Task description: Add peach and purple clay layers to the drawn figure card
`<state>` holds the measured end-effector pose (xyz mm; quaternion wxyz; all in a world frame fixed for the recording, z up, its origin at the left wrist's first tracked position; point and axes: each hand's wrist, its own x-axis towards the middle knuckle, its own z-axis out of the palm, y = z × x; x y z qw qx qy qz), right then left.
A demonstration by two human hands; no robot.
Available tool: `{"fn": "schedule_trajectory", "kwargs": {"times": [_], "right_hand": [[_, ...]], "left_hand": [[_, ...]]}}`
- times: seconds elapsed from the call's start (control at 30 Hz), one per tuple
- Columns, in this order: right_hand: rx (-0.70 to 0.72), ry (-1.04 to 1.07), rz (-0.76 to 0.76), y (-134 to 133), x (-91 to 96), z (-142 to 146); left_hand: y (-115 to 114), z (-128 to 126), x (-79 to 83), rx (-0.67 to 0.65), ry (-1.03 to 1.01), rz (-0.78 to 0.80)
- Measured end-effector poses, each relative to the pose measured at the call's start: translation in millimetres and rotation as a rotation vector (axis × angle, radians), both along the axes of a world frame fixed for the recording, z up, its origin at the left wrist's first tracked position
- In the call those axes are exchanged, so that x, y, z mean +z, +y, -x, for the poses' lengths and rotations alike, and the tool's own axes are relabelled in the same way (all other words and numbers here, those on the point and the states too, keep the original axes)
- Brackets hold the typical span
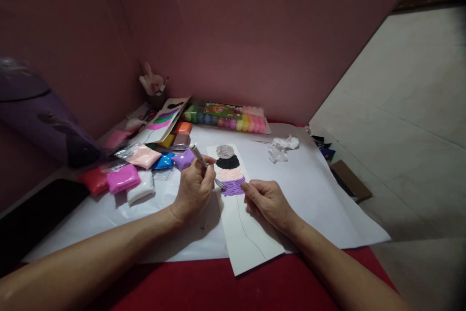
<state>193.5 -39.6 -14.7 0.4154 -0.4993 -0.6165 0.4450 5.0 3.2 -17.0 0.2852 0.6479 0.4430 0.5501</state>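
Note:
A long white card (242, 233) lies on the white sheet, tilted over its front edge. Down its upper part run textured bands of grey, black, pale peach and purple clay (233, 187); a thin drawn line curves below them. My left hand (194, 186) is closed around a slim marker-like pen (198, 155), whose silvery lower end touches or hovers just over the purple band's left side. My right hand (269, 202) is closed at the card's right edge, thumb tip at the purple band's right end. Its lower fingers are curled and partly hidden.
Several bagged clay packets (124, 178) lie left of the card. Behind them are another decorated card (163, 124) and a long pack of coloured clay (225, 117). Crumpled clear plastic (278, 155) lies at right, a purple bottle (47, 112) at far left.

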Motion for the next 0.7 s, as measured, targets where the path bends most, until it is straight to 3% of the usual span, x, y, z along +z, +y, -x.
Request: {"fn": "schedule_trajectory", "kwargs": {"times": [0.7], "right_hand": [[-0.004, 0.016, 0.011, -0.9, 0.9, 0.5]], "left_hand": [[1.2, -0.4, 3.0, 0.066, 0.085, 0.016]]}}
